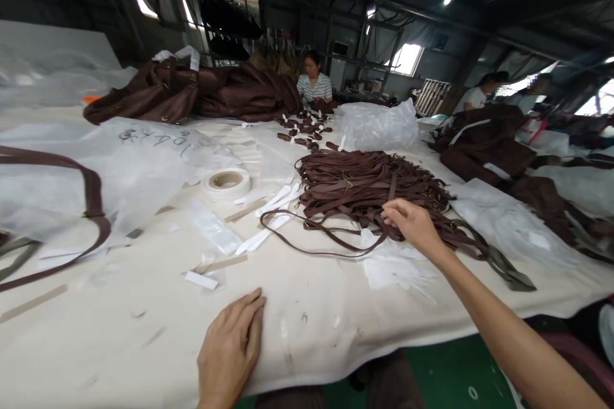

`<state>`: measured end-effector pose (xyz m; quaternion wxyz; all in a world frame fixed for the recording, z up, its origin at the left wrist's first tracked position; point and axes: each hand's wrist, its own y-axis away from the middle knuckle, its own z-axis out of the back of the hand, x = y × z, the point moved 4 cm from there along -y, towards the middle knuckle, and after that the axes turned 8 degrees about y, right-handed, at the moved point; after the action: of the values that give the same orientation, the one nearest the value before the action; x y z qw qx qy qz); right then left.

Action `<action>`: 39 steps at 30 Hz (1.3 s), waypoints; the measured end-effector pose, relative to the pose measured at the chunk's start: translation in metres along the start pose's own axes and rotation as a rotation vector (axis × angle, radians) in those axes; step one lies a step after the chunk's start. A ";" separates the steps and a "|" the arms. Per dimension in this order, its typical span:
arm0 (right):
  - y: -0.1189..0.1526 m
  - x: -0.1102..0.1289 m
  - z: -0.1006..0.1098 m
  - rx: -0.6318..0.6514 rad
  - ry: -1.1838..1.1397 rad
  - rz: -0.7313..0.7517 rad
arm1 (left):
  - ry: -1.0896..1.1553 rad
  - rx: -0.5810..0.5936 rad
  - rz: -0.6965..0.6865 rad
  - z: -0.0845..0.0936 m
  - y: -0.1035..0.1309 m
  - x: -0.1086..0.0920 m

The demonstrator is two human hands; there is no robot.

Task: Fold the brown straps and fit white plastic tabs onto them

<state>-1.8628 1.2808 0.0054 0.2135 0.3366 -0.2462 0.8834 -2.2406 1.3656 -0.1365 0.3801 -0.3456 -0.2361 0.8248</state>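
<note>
My right hand (412, 225) is closed in a pinch at the front of a large bundle of brown leather straps (345, 179). One brown strap (392, 186) runs up from its fingertips across the pile. A loose thin strap (311, 252) loops out to the left of the bundle onto the table. My left hand (233, 345) lies palm down near the front edge of the table, fingers together and stretched out, with nothing in it. Beneath and beside the right hand are white paper tags or slips (391, 265), too blurred to make out exactly.
Pale cloth covers the table (158, 332). A roll of white tape (226, 184) sits left of the straps. Brown bags (192, 92) are heaped at the far left, with plastic sheeting (144, 166) before them. A person (314, 84) works across the table; others are at right.
</note>
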 end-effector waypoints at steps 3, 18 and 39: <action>0.033 -0.065 -0.003 0.028 0.069 -0.196 | -0.024 -0.002 -0.034 0.001 -0.002 -0.002; -0.006 -0.068 -0.035 0.201 0.799 0.446 | 0.396 0.314 0.153 -0.042 -0.083 -0.062; -0.139 0.174 0.121 -0.514 0.204 0.761 | 1.324 0.481 0.028 0.033 -0.349 -0.169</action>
<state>-1.8466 1.3569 0.2466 -0.0260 0.0700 -0.5406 0.8380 -2.0239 1.4369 0.1783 0.4990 -0.6843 0.2383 0.4753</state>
